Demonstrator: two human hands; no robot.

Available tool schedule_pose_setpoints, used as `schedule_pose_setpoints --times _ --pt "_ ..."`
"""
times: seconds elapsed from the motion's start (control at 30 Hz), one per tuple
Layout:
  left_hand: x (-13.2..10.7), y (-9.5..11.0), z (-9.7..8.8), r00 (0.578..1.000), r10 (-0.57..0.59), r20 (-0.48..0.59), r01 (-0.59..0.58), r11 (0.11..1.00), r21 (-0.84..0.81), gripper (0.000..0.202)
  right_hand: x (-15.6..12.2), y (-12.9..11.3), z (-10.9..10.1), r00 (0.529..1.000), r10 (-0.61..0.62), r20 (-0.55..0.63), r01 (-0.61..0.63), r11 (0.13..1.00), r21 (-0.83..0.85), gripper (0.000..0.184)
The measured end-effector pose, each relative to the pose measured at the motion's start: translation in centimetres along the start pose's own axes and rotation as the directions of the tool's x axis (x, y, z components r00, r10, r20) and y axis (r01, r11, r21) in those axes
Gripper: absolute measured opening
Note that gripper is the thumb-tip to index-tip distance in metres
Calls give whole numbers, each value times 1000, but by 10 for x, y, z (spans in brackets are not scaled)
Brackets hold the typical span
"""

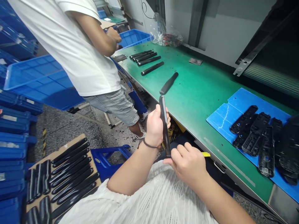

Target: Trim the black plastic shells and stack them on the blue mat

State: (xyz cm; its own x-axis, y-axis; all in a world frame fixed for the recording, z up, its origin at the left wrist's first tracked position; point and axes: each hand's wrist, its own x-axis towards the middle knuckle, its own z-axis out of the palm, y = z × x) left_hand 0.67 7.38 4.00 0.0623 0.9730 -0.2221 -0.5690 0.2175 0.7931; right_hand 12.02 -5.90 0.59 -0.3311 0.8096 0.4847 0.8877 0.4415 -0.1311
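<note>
My left hand (157, 127) grips a long black moulded bar (164, 124), which stands nearly upright. My right hand (187, 161) is curled at the bar's lower end, and a yellow-handled tool (205, 154) sticks out from its fingers. The tool's tip is hidden by the fingers. Just beyond the bar, a similar black bar (168, 83) lies on the green workbench (193, 84). Several more (146, 60) lie farther along the bench. Another batch of black bars (70, 177) rests on a cardboard sheet at lower left.
Black perforated plastic frames (255, 137) lie on a blue mat (224, 118) at the bench's right. A co-worker (86, 53) stands at the left, across the bench's edge. Stacked blue crates (14, 149) line the far left, and a blue stand (107, 158) sits below.
</note>
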Motion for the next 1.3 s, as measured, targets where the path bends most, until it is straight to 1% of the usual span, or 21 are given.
schedule_pose_setpoints --times 0.13,0.23,0.3,0.37,0.4,0.5,0.57,0.63,0.7,0.77,0.83,0.9,0.97,1.03,1.07,1.1,1.13,1.2,1.23,1.27,1.3 --pt "10 4 -9 992 13 -122 -22 997 -75 44 1 -4 7 997 24 -80 -28 999 -42 49" --pt "21 10 -19 972 57 -227 -86 989 -120 42 0 -3 13 985 24 -170 -22 1000 14 44" --pt "28 16 -28 952 96 -292 -141 980 -138 41 -1 0 18 982 18 -190 -8 998 56 28" --pt "32 24 -36 926 140 -350 -203 968 -148 41 -2 3 26 996 61 -61 -58 997 46 14" --pt "34 28 -40 913 159 -375 -230 961 -151 42 -2 5 31 992 102 73 -104 994 17 27" --pt "35 37 -47 885 189 -426 -282 944 -168 43 -2 11 48 876 193 442 -178 981 -76 55" --pt "34 41 -51 882 179 -437 -281 942 -182 43 0 17 55 833 168 527 -153 986 -72 69" --pt "33 42 -53 882 158 -444 -265 945 -190 42 5 21 56 831 164 532 -153 986 -65 88" --pt "31 41 -53 881 136 -452 -247 949 -197 43 11 23 50 856 205 475 -215 976 -33 100" --pt "29 38 -52 882 129 -454 -243 949 -202 43 19 20 39 897 248 366 -314 940 132 94" --pt "26 33 -47 891 140 -432 -249 946 -206 42 25 13 28 923 273 271 -368 833 413 76" --pt "24 25 -42 916 148 -374 -241 946 -216 41 30 4 21 929 306 208 -365 672 645 46" --pt "21 15 -39 945 122 -304 -187 963 -195 40 31 -2 17 921 366 137 -338 573 747 17" --pt "16 5 -40 954 143 -262 -157 987 -32 34 29 -3 14 899 436 36 -308 572 760 9" --pt "12 0 -42 938 225 -262 -199 972 122 31 27 -2 12 889 457 -16 -293 595 749 10" --pt "7 -4 -45 898 362 -251 -280 910 307 30 25 -1 8 885 463 -58 -279 624 730 10" --pt "1 -7 -48 827 527 -194 -385 784 487 33 23 1 4 886 454 -92 -262 655 709 10" --pt "-13 -9 -55 655 751 84 -580 429 693 37 18 2 -6 907 402 -124 -222 708 670 8" --pt "-19 -9 -57 608 746 272 -659 282 697 33 16 2 -12 923 363 -126 -197 728 657 8" --pt "-25 -8 -58 585 674 451 -730 195 655 24 15 2 -18 938 325 -123 -172 742 648 8" --pt "-28 -6 -58 567 574 591 -786 163 596 16 13 1 -23 950 292 -115 -154 753 640 6"
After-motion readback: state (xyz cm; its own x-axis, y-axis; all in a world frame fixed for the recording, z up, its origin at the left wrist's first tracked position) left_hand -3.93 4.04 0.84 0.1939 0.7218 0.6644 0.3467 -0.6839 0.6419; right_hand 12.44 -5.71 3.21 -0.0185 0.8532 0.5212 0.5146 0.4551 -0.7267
